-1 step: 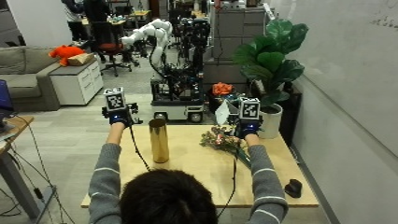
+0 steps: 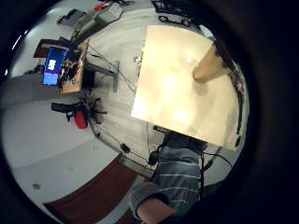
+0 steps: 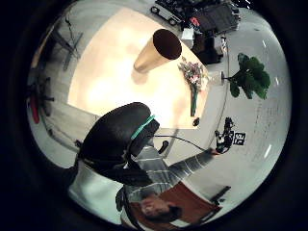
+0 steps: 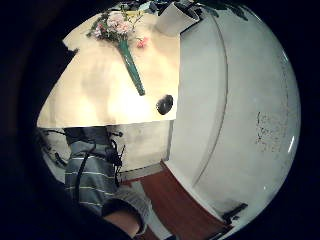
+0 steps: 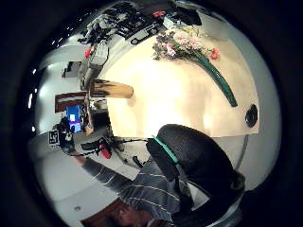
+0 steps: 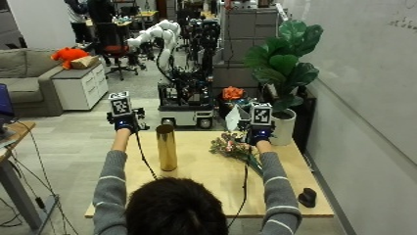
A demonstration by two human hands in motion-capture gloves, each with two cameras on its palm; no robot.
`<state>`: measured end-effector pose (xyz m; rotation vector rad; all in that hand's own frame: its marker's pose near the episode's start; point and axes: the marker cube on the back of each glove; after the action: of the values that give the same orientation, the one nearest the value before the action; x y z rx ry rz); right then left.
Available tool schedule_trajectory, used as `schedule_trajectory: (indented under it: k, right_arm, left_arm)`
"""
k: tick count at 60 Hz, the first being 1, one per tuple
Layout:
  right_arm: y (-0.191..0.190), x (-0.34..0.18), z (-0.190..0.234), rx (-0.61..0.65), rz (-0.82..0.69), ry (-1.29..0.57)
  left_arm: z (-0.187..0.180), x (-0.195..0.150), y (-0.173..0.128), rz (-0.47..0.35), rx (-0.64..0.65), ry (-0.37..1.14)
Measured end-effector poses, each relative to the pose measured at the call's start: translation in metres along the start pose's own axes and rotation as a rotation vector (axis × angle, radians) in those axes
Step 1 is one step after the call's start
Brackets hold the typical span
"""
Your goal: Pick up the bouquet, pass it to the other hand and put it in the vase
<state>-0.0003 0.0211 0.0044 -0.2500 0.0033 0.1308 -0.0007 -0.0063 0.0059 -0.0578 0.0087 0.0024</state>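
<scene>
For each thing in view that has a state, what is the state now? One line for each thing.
bouquet: lying on the table, not held.
vase: upright on the table, empty.
left hand: raised above the table's far edge, holding nothing; fingers not visible.
right hand: raised above the bouquet, holding nothing; fingers not visible.
small black object: resting on the table near its right corner.

- A robotics lab with an office corner.
- A white robot arm (image 6: 153, 34) on a wheeled cart (image 6: 187, 104) stands beyond the wooden table (image 6: 202, 171).
- Far left: grey sofa (image 6: 19, 83), white cabinet (image 6: 81, 85), office chair (image 6: 114, 51).
- A whiteboard wall (image 6: 365, 73) runs along the right, a potted plant (image 6: 283, 63) beside it.
</scene>
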Motion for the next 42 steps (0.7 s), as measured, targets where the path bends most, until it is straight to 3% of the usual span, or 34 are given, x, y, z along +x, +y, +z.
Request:
schedule_trajectory:
  k: [4, 9, 13, 16, 22, 25, 27, 30, 42]
  right_arm:
    - [-0.005, -0.004, -0.001, 0.037, -0.039, 0.019]
    - [-0.024, -0.009, -0.007, 0.215, -0.125, 0.015]
    - [-0.016, -0.005, -0.004, 0.126, -0.065, 0.007]
    - [-0.013, -0.005, -0.005, 0.133, -0.078, 0.005]
    - [-0.008, 0.002, -0.004, 0.038, -0.018, -0.011]
    - [-0.011, 0.004, -0.008, 0.087, -0.06, -0.031]
    - [-0.016, 0.004, -0.011, 0.13, -0.108, -0.045]
    - [-0.013, 0.008, -0.01, 0.056, -0.041, -0.059]
    - [-0.016, 0.028, -0.009, 0.002, 0.077, -0.058]
  left_arm:
    - [0.0, 0.002, 0.011, -0.031, -0.105, 0.009]
    - [-0.003, 0.007, 0.002, 0.041, -0.012, -0.003]
    - [-0.004, 0.011, 0.003, 0.043, 0.003, 0.004]
    - [-0.003, 0.016, 0.007, 0.059, 0.0, 0.005]
    - [0.003, 0.027, 0.023, 0.081, -0.079, -0.037]
    - [0.008, 0.033, 0.039, 0.058, -0.17, -0.044]
    - [0.011, 0.04, 0.038, 0.122, -0.145, -0.023]
    - [0.016, 0.051, 0.036, 0.218, -0.088, 0.022]
    - [0.027, 0.077, 0.042, 0.313, -0.105, 0.026]
